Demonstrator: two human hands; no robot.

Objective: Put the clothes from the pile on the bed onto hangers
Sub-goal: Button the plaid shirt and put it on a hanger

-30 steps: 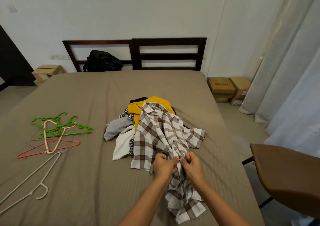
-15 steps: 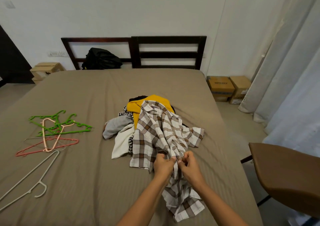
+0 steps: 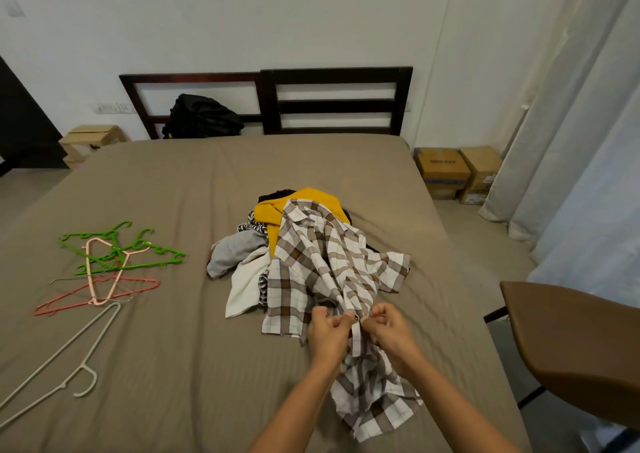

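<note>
Plaid shirt (image 3: 322, 262) on top of the pile (image 3: 298, 203), hangers (image 3: 104, 279) off to the left
The brown-and-white shirt lies crumpled over the pile's near side and trails toward me. Green, pink and white hangers lie flat, well left of the pile.

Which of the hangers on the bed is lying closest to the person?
The white hanger, at the near left of the bed; the coloured hangers lie overlapped in a heap farther up.

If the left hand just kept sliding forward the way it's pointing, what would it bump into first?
Likely more of the plaid shirt that the left hand pinches, bunched just ahead; the yellow garment lies beyond it, though depth is hard to judge.
</note>
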